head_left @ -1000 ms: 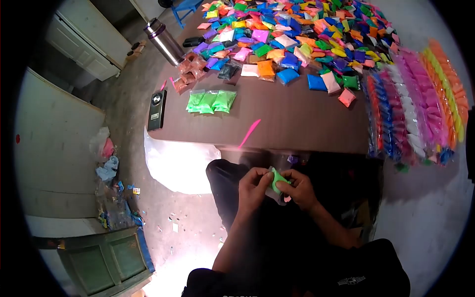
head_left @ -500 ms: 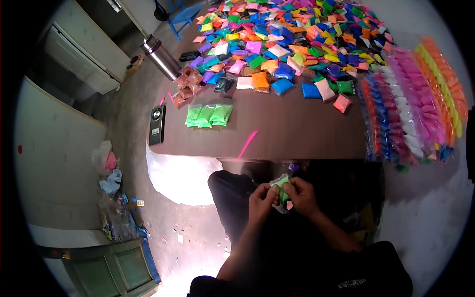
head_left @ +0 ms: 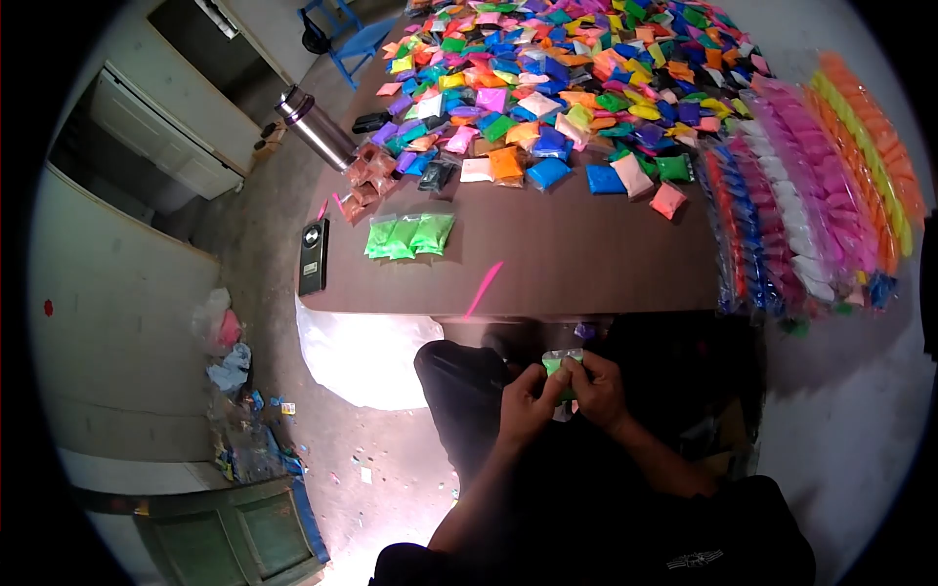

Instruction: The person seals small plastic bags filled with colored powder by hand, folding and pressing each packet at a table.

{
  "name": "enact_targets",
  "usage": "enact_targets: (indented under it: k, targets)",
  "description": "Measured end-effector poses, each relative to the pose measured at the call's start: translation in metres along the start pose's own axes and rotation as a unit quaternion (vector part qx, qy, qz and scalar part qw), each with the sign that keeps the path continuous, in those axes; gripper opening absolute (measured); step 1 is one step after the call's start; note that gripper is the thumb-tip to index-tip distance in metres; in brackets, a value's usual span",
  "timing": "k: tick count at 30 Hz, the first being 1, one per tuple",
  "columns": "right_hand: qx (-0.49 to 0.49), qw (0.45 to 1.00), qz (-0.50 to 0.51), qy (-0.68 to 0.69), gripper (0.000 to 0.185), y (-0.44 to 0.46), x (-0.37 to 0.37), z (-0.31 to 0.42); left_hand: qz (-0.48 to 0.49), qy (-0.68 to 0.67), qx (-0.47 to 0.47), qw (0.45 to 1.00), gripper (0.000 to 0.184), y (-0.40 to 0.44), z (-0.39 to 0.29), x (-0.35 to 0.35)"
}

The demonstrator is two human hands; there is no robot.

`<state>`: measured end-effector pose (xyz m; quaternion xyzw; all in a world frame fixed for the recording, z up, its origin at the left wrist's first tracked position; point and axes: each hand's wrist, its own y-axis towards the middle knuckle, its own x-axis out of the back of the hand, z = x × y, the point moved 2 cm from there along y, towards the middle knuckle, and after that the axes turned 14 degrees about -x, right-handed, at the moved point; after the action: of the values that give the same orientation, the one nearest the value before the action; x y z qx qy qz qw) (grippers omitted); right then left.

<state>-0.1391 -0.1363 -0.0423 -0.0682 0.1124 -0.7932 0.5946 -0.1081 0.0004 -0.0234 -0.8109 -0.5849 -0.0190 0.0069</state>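
Observation:
Over my lap, my left hand (head_left: 529,400) and my right hand (head_left: 598,389) both grip a small clear packet of light green stuff (head_left: 554,362). The fingers of each hand are closed on its sides, and its clear top edge sticks up between them. What lies under the fingers is mostly hidden. On the table in front, several matching green packets (head_left: 408,236) lie side by side, overlapping. A bright pink strip (head_left: 483,289) rests near the table's front edge, nearer to me than those packets.
A big heap of small coloured packets (head_left: 576,73) covers the back of the brown table (head_left: 586,259). Long packed rows of packets (head_left: 811,195) lie at the right. A steel flask (head_left: 317,129), reddish-brown packets (head_left: 369,176) and a black device (head_left: 313,256) stand along the left edge.
The green packet has turned more upright, with its clear edge now level on top. My left hand has shifted slightly right. The view has tilted a little.

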Motion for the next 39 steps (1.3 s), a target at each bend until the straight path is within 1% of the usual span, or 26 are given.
enact_targets:
  k: [1,5,7,8,10,11,13,14,16,17,19,20,22,23,25,26,28,29,32,34,35,37,39]
  targets:
    - [0.012,1.0,-0.018,-0.01,0.024,-0.001,0.001,-0.002,0.03,0.048,0.006,0.998,0.032,-0.001,-0.001,-0.003]
    - [-0.002,1.0,-0.024,-0.016,0.025,-0.004,0.002,-0.002,0.027,0.032,-0.006,0.999,0.037,0.0,-0.003,-0.01]
    - [-0.012,0.999,-0.033,0.018,0.025,-0.003,-0.001,-0.008,0.017,0.074,-0.07,0.995,0.037,0.001,-0.006,-0.01]
    - [-0.012,0.999,-0.032,0.017,0.025,-0.004,-0.001,-0.008,0.016,0.074,-0.069,0.995,0.037,0.001,-0.003,-0.009]
    - [-0.05,0.997,-0.02,0.056,0.025,-0.009,-0.003,-0.003,0.026,0.097,-0.081,0.992,0.037,-0.001,0.003,-0.006]
    - [-0.053,0.997,-0.02,0.055,0.025,-0.01,-0.005,-0.007,0.026,0.096,-0.078,0.992,0.037,-0.003,0.004,-0.006]
    - [-0.029,0.999,-0.034,0.026,0.024,-0.007,-0.007,-0.012,0.015,0.09,-0.041,0.995,0.039,-0.002,0.007,-0.005]
    - [-0.027,0.999,-0.034,0.025,0.024,-0.006,-0.006,-0.012,0.014,0.089,-0.043,0.995,0.039,-0.002,0.008,-0.004]
    - [-0.004,0.999,-0.041,-0.033,0.023,-0.006,-0.007,-0.008,0.011,0.023,-0.013,1.0,0.042,-0.004,0.013,-0.003]
    - [-0.001,0.999,-0.039,-0.034,0.023,-0.007,-0.007,-0.004,0.009,0.022,-0.015,1.0,0.042,-0.004,0.015,-0.001]
    - [-0.014,0.999,-0.029,-0.018,0.023,-0.01,-0.008,0.004,0.025,-0.041,0.002,0.999,0.044,-0.005,0.018,-0.002]
    - [-0.012,0.999,-0.028,-0.02,0.023,-0.009,-0.009,0.004,0.023,-0.043,0.001,0.999,0.044,-0.005,0.018,-0.002]
    - [-0.011,1.0,-0.017,0.008,0.024,-0.008,-0.011,0.003,0.027,-0.071,0.034,0.997,0.046,-0.004,0.014,-0.001]
    - [-0.01,1.0,-0.016,0.006,0.024,-0.008,-0.011,0.002,0.026,-0.072,0.033,0.997,0.046,-0.003,0.015,0.0]
    - [-0.019,1.0,-0.011,0.006,0.025,-0.009,-0.011,-0.002,0.02,-0.023,-0.006,1.0,0.044,-0.004,0.016,0.002]
    - [-0.021,1.0,-0.011,0.004,0.025,-0.011,-0.011,-0.004,0.019,-0.024,-0.004,1.0,0.044,-0.006,0.016,0.003]
    - [-0.029,1.0,-0.005,0.008,0.026,-0.009,-0.01,-0.006,0.05,0.031,0.005,0.998,0.04,-0.005,0.014,0.007]
    - [-0.025,1.0,-0.002,0.007,0.026,-0.007,-0.011,-0.006,0.047,0.03,0.001,0.998,0.04,-0.004,0.015,0.007]
    - [-0.005,1.0,-0.01,0.011,0.027,-0.007,-0.014,-0.005,0.011,0.016,-0.029,0.999,0.038,-0.007,0.02,0.007]
    - [-0.005,0.999,-0.027,-0.017,0.026,-0.008,-0.015,0.0,0.021,-0.048,0.017,0.998,0.037,-0.007,0.021,0.009]
    - [-0.003,1.0,-0.024,-0.018,0.026,-0.007,-0.015,0.0,0.018,-0.048,0.015,0.999,0.037,-0.006,0.024,0.01]
    - [-0.007,0.999,0.008,-0.044,0.025,-0.007,-0.016,0.0,-0.04,-0.075,-0.014,0.996,0.035,-0.004,0.028,0.011]
    - [-0.003,0.998,0.025,-0.06,0.024,-0.006,-0.017,0.005,-0.049,-0.086,-0.006,0.995,0.035,-0.004,0.028,0.014]
